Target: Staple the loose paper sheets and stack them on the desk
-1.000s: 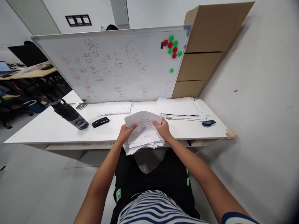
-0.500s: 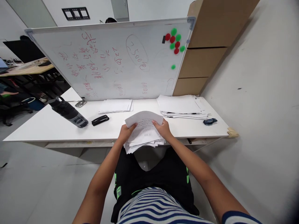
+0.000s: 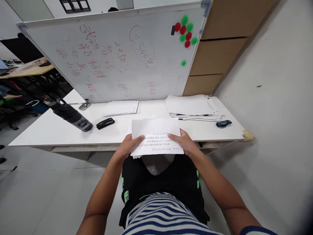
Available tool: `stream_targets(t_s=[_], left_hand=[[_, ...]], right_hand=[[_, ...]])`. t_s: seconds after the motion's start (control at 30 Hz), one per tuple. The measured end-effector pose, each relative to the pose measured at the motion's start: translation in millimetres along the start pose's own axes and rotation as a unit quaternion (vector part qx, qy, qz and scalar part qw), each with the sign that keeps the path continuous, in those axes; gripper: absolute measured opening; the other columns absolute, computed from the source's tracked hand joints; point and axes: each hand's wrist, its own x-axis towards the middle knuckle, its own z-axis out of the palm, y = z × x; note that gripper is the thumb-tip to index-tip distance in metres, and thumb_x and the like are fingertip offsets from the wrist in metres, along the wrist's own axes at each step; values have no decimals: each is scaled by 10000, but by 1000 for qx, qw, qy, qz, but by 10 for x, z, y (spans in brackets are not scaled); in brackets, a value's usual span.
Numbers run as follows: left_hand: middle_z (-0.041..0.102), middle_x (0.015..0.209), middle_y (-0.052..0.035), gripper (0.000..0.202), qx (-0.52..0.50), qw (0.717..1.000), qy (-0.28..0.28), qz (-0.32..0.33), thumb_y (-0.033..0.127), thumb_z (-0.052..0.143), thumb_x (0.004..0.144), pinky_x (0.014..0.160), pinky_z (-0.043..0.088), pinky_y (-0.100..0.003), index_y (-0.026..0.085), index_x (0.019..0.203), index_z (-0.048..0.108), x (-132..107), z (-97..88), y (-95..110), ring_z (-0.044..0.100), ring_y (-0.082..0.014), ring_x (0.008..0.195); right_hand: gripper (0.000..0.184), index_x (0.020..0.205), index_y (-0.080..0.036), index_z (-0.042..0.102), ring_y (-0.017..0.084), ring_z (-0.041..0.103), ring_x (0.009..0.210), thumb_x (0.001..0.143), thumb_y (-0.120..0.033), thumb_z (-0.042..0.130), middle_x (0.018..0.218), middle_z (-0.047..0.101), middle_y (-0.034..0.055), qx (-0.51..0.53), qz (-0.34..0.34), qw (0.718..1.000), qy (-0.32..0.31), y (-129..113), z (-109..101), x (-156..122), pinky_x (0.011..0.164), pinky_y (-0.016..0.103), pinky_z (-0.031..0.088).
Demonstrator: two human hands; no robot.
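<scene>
A stack of printed paper sheets (image 3: 156, 133) lies flat across the near edge of the white table (image 3: 49, 135), overhanging my lap. My left hand (image 3: 126, 148) grips its lower left corner, thumb on top. My right hand (image 3: 187, 143) holds its right edge, fingers spread over the top sheet. A black stapler (image 3: 105, 123) rests on the table to the left of the sheets.
A dark water bottle (image 3: 70, 114) lies on its side at the left. Two paper piles (image 3: 122, 107) (image 3: 190, 106) sit at the back below a leaning whiteboard (image 3: 117, 55). A small dark clip (image 3: 223, 123) lies at the right. Cardboard boxes (image 3: 215, 55) stand behind, by the wall.
The sheets were curled up and fanned between my hands; now they are squared together and laid flat. My hands slid apart to the stack's sides. The view tilted slightly downward.
</scene>
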Motion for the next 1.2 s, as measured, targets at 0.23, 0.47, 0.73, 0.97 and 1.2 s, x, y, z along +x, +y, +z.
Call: stream_targets(t_s=[0.23, 0.47, 0.73, 0.97, 1.2], left_hand=[[732, 1070, -163, 528, -31, 998, 28, -49, 424, 829, 685, 701, 588, -350, 116, 1080, 662, 13, 196, -157, 719, -280, 874], [730, 1087, -159, 539, -11, 999, 8, -39, 469, 815, 693, 712, 578, -344, 121, 1079, 671, -76, 167, -145, 710, -288, 915], [726, 1087, -102, 529, -108, 992, -38, 61, 445, 791, 724, 802, 562, -358, 182, 1163, 657, -75, 84, -88, 695, -251, 944], [686, 1010, -54, 744, -93, 991, -27, 92, 382, 829, 683, 771, 568, -332, 262, 1359, 541, -66, 113, -84, 682, -213, 904], [616, 739, 10, 841, -68, 990, 18, 119, 404, 826, 662, 815, 568, -335, 249, 1418, 492, -48, 174, -100, 681, -207, 878]], right_hand=[[515, 1184, -205, 635, 277, 709, 1005, 727, -354, 820, 1186, 718, 96, 19, 41, 999, 22, 124, -92, -111, 824, 378, 606], [521, 1192, -204, 636, 283, 703, 1023, 733, -380, 811, 1178, 721, 97, -4, 33, 999, 19, 118, -117, -173, 855, 393, 597], [558, 1163, -183, 644, 294, 700, 1017, 694, -422, 831, 1164, 722, 117, -36, 53, 998, -13, 229, -233, -318, 830, 395, 588], [563, 1142, -180, 655, 282, 709, 985, 679, -443, 835, 1145, 730, 113, -60, 45, 997, -4, 211, -267, -422, 816, 384, 585], [494, 1095, -186, 678, 279, 717, 968, 691, -426, 832, 1118, 741, 103, -42, 54, 998, -8, 312, -240, -448, 809, 374, 594]])
